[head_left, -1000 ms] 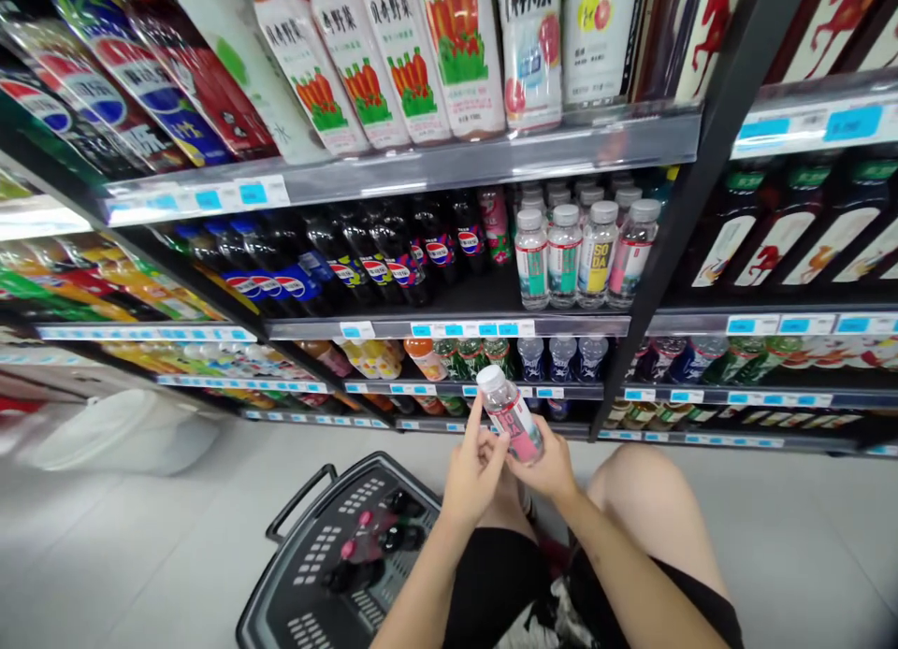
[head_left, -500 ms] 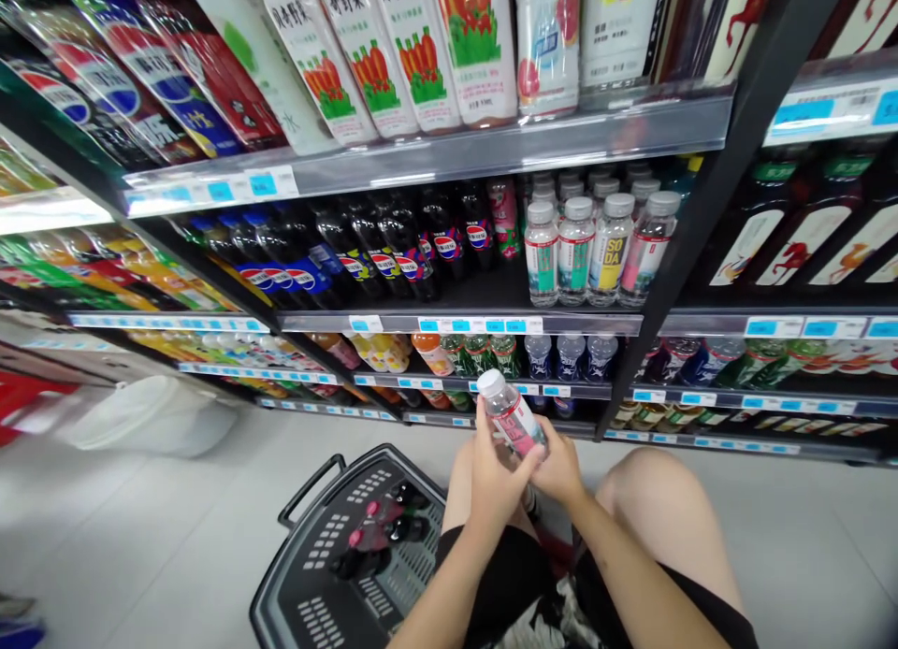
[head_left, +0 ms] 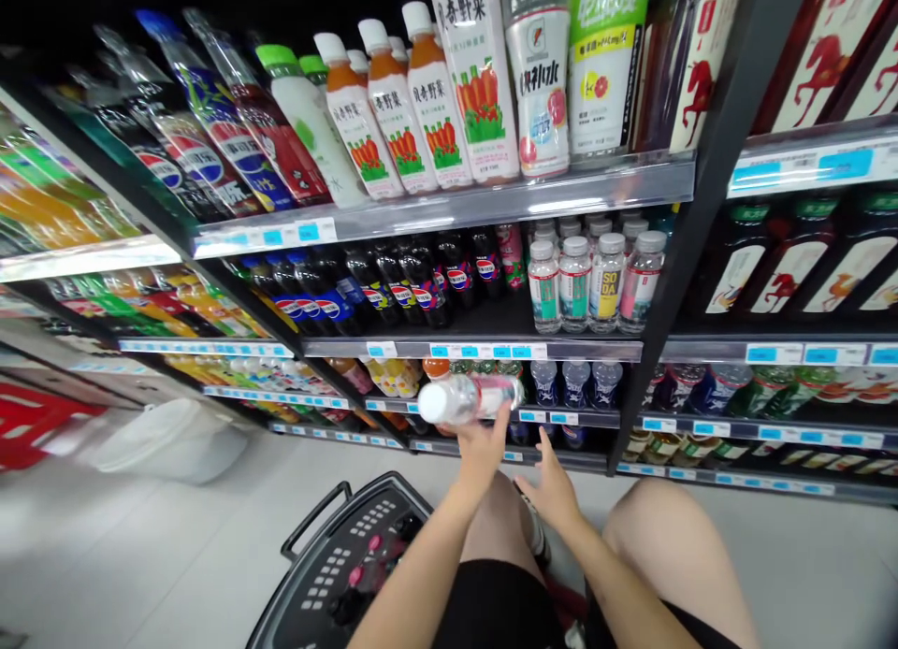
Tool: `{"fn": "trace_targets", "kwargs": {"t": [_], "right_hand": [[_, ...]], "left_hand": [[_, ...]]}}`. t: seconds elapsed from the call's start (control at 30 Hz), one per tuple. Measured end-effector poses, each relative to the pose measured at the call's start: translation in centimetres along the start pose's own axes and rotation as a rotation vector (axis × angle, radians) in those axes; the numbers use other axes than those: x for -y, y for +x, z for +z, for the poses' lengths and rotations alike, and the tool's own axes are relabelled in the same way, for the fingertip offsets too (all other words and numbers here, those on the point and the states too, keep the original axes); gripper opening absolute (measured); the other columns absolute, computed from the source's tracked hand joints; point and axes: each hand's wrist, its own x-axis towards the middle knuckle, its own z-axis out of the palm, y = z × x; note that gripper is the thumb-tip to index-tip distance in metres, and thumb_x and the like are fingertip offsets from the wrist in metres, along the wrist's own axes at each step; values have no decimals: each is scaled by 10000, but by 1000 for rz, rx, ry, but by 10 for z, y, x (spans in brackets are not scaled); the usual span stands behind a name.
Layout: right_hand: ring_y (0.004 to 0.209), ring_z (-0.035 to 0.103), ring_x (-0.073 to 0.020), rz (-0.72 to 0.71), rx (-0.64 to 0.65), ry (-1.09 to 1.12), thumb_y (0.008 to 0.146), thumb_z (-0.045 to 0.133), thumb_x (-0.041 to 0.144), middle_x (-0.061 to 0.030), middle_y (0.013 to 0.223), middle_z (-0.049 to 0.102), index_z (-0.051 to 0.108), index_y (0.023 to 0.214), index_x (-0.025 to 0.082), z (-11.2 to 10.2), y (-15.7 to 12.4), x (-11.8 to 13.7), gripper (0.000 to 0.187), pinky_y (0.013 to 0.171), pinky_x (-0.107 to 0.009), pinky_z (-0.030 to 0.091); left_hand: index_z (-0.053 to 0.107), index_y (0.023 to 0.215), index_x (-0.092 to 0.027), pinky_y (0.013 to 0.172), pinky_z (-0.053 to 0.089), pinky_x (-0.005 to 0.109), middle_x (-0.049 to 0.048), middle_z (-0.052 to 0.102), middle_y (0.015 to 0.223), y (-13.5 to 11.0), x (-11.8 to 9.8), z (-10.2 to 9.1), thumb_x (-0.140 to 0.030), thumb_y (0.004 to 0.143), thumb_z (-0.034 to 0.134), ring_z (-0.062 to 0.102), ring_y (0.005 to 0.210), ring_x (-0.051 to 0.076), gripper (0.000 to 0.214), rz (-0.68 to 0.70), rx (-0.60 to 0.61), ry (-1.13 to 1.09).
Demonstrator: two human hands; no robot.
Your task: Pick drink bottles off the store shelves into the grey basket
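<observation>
My left hand (head_left: 484,448) grips a clear drink bottle (head_left: 467,398) with a white cap and a pink-and-white label. The bottle lies almost level, its cap pointing left, and motion blurs it. To the right, my right hand (head_left: 551,481) is open with its fingers apart, touching nothing. Matching white-capped soda bottles (head_left: 573,284) stand in rows on the shelf ahead. Below and left of my hands is a black shopping basket (head_left: 329,537) holding several bottles (head_left: 365,569), some with pink caps, partly hidden by my left forearm.
Dark cola bottles (head_left: 399,289) share the middle shelf (head_left: 477,324). Carrot juice bottles (head_left: 393,116) line the shelf above. A black upright (head_left: 691,237) divides off dark bottles (head_left: 792,266) on the right. A whitish tub (head_left: 172,443) sits on the floor at left beside something red (head_left: 35,425).
My right hand has let go of the bottle and opened. My left hand has tipped the bottle from slanted to nearly level and shifted it left. The view has tilted upward.
</observation>
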Motion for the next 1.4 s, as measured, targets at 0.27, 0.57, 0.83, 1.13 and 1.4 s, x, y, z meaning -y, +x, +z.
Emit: {"fn": "trace_targets", "kwargs": {"t": [0.27,0.57,0.83,1.13,1.4], "right_hand": [[1132,673,-322,22,-11,6,835,600,359,-183,1439,554,125,1609,207,0,4,-19,920,914,-484,561],[899,694,-241,-23,-87,123,862,496,404,-95,1206,685,360,1515,237,5,9,-25,688,807,-402,571],[903,679,-198,65,-25,124,856,514,384,-72,1185,693,424,1487,197,7,15,-13,664,864,-321,519],[907,666,-200,66,37,112,872,507,344,-74,1197,689,419,1506,194,10,13,-16,657,879,-324,508],[968,667,-212,67,100,22,880,518,300,-86,1212,689,530,1421,170,13,11,-6,557,938,-325,494]], "left_hand": [[-168,1547,11,1213,298,389,358,198,1593,161,-69,39,-456,923,617,366,1481,303,1106,343,-55,17],[-149,1582,-62,1137,414,423,311,311,1574,213,-43,75,-311,892,670,525,1357,292,1100,333,210,27],[-188,1584,-92,1144,405,389,269,274,1616,229,-47,99,-268,908,620,431,1440,303,1068,272,294,118],[274,1491,-155,907,524,306,153,696,1229,244,-36,82,-345,755,821,697,1074,258,937,170,551,401],[473,1254,-120,870,526,343,214,682,1202,250,-50,113,-339,781,803,675,1125,334,617,72,420,620]]}}
